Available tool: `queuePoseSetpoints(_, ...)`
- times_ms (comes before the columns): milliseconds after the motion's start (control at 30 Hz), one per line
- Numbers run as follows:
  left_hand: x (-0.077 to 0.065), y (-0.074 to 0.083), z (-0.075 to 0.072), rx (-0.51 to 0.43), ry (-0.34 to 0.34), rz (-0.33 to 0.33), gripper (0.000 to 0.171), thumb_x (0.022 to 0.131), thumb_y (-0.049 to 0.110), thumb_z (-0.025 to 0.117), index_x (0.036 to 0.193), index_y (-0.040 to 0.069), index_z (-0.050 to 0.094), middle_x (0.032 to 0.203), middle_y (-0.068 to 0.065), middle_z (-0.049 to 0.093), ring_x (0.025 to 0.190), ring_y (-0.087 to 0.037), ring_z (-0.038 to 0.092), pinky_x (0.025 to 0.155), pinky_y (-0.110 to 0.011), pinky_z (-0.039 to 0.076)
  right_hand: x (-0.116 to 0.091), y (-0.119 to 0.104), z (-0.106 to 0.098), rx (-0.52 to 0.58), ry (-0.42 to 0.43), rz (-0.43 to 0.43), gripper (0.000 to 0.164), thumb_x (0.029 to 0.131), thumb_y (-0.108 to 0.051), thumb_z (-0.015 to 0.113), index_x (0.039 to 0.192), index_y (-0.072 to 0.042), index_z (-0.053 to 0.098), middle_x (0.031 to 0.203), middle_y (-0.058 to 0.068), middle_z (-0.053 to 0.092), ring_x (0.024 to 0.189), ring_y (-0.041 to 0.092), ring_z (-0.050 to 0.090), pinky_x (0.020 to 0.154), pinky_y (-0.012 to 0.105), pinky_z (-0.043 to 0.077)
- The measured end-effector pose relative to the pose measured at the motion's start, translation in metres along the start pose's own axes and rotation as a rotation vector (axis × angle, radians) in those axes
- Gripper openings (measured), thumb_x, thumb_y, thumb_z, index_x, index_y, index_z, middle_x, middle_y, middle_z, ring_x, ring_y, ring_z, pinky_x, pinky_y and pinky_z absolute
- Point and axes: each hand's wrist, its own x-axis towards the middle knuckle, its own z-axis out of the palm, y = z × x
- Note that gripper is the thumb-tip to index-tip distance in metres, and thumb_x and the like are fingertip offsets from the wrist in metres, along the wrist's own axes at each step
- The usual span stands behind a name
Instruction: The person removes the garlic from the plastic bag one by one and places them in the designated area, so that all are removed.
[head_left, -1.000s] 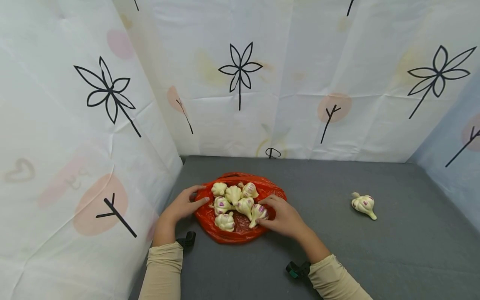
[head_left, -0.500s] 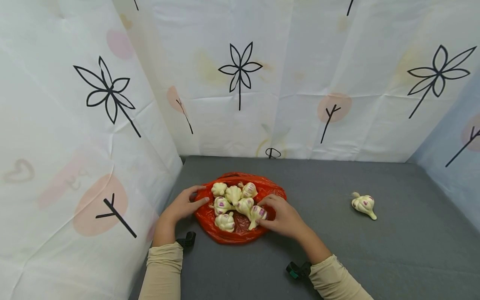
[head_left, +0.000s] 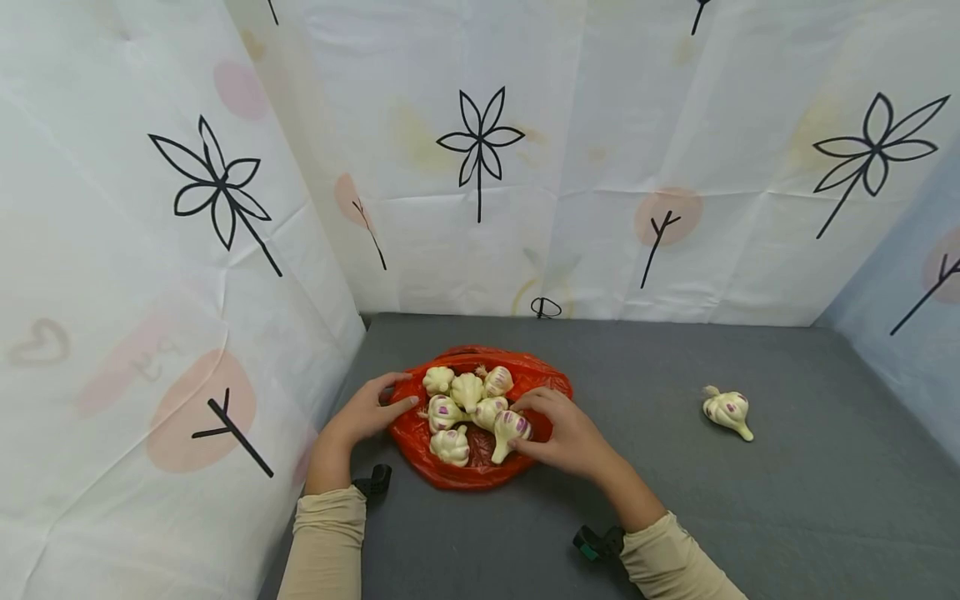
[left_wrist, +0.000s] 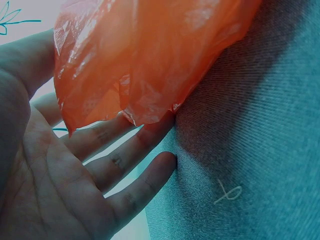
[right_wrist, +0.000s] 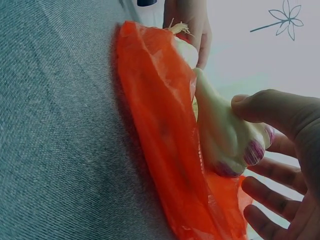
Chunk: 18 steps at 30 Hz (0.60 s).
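Note:
A red plastic bag (head_left: 480,477) lies spread with its mouth up, several white and purple garlic bulbs (head_left: 467,390) inside it. At its left side my left hand (head_left: 367,408) holds the rim loosely, thumb on one side and fingers on the other. In the left wrist view the bag's thin film (left_wrist: 140,65) hangs between that thumb and the spread fingers. My right hand (head_left: 564,429) reaches over the right rim and grips a garlic bulb (head_left: 512,432). The right wrist view shows the thumb pressed on this bulb (right_wrist: 225,130), its root end turned towards the fingers.
One more garlic bulb (head_left: 727,408) lies alone on the grey tabletop (head_left: 637,367) at the right. White patterned cloth (head_left: 585,167) stands behind and along the sides of the table.
My right hand has shifted the gripped garlic bulb slightly to the left inside the bag. The left hand and the lone bulb stay where they were.

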Motion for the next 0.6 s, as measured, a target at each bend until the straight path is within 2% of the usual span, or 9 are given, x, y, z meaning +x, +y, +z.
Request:
queuePoseSetpoints(333,0.0,0.0,0.0,0.014,0.008,-0.006,0.061,0.105,0.038,0.067,0.157,0.009,0.05,0.16,-0.026,0.048,0.139,-0.049,0.055,0.105,-0.058,0.055,0.002,-0.002,-0.009,0.031,0.054,-0.061,0.041,0.084,-0.025,0.093,0.119,-0.017,0.074,0.12,-0.002,0.072,0.116,0.02,0.067,0.101,0.048,0.056)
queuePoseSetpoints(600,0.0,-0.001,0.0,-0.008,-0.001,0.001,0.06,0.106,0.035,0.067,0.157,0.008,0.05,0.159,-0.026,0.048,0.138,-0.049,0.056,0.103,-0.055,0.057,0.002,0.004,-0.024,0.086,0.114,-0.023,0.039,0.083,-0.02,0.093,0.118,-0.016,0.074,0.121,0.001,0.072,0.111,0.027,0.068,0.091,0.051,0.058)
